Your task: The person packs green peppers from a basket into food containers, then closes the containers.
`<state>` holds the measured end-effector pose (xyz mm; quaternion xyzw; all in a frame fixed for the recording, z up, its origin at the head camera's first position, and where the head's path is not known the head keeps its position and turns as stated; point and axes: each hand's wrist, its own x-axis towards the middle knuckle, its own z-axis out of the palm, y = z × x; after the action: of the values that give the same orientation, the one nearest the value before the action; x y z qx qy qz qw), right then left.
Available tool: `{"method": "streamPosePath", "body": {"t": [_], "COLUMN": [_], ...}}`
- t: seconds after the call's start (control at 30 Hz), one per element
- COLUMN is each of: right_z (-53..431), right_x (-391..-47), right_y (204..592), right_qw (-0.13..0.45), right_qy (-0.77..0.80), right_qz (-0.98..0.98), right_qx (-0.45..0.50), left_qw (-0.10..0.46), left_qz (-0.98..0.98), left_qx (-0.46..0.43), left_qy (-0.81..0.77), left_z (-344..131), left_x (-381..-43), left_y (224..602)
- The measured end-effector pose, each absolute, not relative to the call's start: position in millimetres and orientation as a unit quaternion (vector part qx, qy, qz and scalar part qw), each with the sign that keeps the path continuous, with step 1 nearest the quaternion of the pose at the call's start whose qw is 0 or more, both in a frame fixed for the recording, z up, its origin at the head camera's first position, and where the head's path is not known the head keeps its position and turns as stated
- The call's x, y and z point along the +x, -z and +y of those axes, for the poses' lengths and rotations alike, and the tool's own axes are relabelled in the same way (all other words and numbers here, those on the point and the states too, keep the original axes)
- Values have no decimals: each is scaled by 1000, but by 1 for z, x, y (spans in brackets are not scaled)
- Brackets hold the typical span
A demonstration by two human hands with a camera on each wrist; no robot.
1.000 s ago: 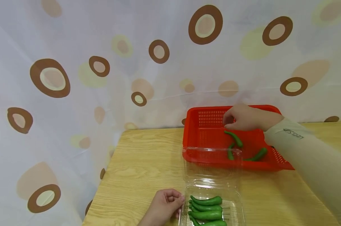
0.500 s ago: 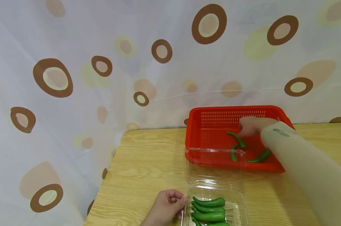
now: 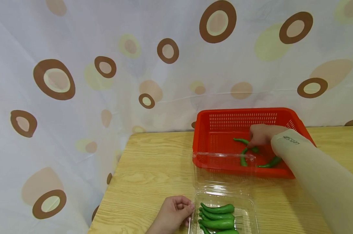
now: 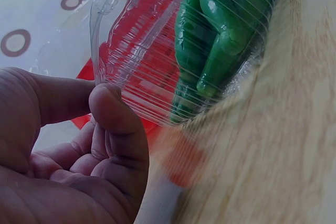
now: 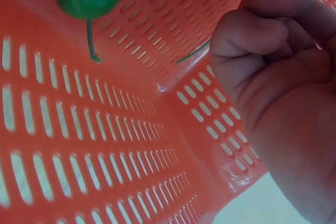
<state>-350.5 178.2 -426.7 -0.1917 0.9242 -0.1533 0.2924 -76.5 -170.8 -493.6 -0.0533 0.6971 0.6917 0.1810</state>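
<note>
My left hand point(image 3: 173, 213) pinches the left rim of a clear plastic clamshell container point(image 3: 246, 203), whose lid stands open toward the basket. Thumb and index finger meet on that rim in the left wrist view, where the container point(image 4: 131, 72) shows up close. Several green chili peppers point(image 3: 218, 224) lie side by side inside. My right hand point(image 3: 261, 134) reaches into a red plastic basket point(image 3: 240, 112), its fingers curled on a green chili pepper point(image 3: 241, 140); the hand covers part of it. In the right wrist view the fingertips are partly hidden, and a stem point(image 5: 194, 52) shows beside the hand.
Two more green peppers lie in the basket, one curved pepper point(image 3: 243, 159) seen partly through the clear lid point(image 3: 223, 182) and another pepper point(image 3: 271, 162) near the right forearm. The wooden table point(image 3: 153, 169) ends at a patterned curtain point(image 3: 176, 81).
My right hand has come down and forward-right inside the basket onto a pepper, which has turned slightly. The left hand stays on the container rim. The head view has shifted a little.
</note>
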Motion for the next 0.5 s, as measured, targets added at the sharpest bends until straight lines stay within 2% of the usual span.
{"method": "streamPosePath", "body": {"t": [0.23, 0.5], "right_z": [181, 189], "right_x": [-352, -344], "right_y": [416, 367], "right_qw": [263, 99], "right_qy": [138, 131], "right_qz": [930, 947], "right_qx": [-215, -277], "left_qw": [183, 180], "left_qz": [700, 702], "left_qx": [-53, -53], "left_qy": [-689, -687], "left_z": [-170, -171], "left_x": [-78, -79], "left_y": [496, 495]}}
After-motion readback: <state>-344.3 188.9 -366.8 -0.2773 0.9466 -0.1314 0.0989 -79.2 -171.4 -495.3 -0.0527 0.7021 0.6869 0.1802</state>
